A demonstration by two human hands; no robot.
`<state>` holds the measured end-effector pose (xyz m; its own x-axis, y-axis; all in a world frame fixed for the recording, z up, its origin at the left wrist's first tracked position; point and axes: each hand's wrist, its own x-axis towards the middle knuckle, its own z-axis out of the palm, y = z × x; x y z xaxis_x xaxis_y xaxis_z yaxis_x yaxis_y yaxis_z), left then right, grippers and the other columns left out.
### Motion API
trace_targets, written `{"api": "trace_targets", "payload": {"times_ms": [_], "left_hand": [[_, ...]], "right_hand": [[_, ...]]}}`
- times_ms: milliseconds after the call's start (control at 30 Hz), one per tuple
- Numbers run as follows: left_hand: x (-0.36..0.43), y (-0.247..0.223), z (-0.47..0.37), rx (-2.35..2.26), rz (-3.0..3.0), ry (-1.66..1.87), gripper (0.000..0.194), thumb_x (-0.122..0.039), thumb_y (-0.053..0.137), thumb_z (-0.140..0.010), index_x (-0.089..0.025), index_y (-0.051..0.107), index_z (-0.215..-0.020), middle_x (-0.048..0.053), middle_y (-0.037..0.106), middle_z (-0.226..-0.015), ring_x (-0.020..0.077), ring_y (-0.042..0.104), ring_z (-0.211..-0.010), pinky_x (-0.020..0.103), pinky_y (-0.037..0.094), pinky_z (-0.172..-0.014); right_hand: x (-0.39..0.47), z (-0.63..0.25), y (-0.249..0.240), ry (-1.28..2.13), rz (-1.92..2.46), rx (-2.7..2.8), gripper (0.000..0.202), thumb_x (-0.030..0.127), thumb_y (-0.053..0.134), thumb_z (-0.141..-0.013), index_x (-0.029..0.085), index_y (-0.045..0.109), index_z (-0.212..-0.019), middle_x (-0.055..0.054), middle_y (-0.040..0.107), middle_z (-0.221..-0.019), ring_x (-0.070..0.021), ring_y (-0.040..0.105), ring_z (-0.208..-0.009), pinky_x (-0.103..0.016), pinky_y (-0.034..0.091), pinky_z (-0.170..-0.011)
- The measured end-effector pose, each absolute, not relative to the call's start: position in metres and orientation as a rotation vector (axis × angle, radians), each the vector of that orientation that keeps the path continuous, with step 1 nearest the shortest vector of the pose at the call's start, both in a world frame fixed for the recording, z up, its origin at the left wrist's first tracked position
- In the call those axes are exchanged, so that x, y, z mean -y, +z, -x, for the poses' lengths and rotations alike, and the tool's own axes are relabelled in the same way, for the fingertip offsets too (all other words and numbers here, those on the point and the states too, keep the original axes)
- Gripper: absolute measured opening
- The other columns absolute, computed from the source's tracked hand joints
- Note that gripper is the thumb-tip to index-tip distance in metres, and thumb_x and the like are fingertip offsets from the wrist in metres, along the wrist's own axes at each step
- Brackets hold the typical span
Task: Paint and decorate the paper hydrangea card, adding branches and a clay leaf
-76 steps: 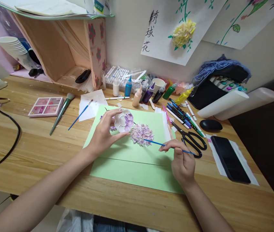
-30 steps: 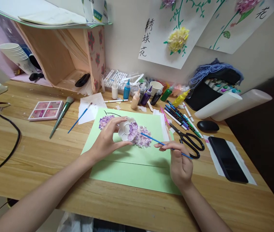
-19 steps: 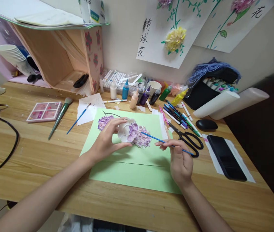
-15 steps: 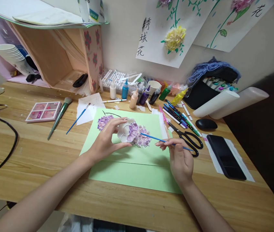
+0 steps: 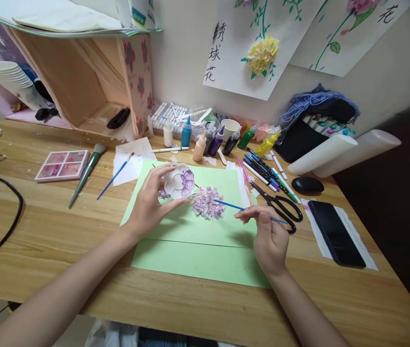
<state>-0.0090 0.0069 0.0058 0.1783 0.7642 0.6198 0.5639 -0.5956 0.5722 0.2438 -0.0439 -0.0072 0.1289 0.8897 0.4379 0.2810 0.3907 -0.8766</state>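
My left hand (image 5: pixel 153 197) grips a small white flower-shaped paint palette (image 5: pixel 176 182) with purple paint in its right-hand wells, tilted up above the green paper (image 5: pixel 198 262). My right hand (image 5: pixel 269 236) is closed around a thin blue paintbrush (image 5: pixel 232 206). The brush tip lies over a purple and white crumpled paper flower (image 5: pixel 208 202) on the sheet; whether it touches cannot be told. A second purple flower (image 5: pixel 164 194) is mostly hidden behind my left hand and the palette.
Paint bottles (image 5: pixel 216 140) line the back. Black-handled scissors (image 5: pixel 280 207), several pens (image 5: pixel 266 171), a mouse (image 5: pixel 307 186) and a phone (image 5: pixel 336 233) lie to the right. Leftward are another blue brush (image 5: pixel 116 176), a green-handled brush (image 5: pixel 88 173) and a pink sectioned box (image 5: pixel 62 165).
The palette in my left hand has moved left and up, uncovering more of the right paper flower. The brush tip has left the palette and is now over that flower.
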Motion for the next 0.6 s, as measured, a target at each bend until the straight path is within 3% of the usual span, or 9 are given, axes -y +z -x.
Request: {"api": "trace_targets", "payload": {"times_ms": [600], "left_hand": [[-0.0059, 0.0052, 0.0069, -1.261, -2.228, 1.354, 0.064, -0.033, 0.075, -0.073, -0.023, 0.042, -0.127, 0.014, 0.053, -0.126, 0.0257, 0.052, -0.117, 0.033, 0.053, -0.076]], "right_hand": [[0.0441, -0.2414, -0.0097, 0.615, 1.146, 1.578, 0.029, 0.024, 0.037, -0.096, 0.022, 0.065, -0.086, -0.002, 0.065, -0.081, -0.0147, 0.057, -0.071, -0.03, 0.046, -0.067]]}}
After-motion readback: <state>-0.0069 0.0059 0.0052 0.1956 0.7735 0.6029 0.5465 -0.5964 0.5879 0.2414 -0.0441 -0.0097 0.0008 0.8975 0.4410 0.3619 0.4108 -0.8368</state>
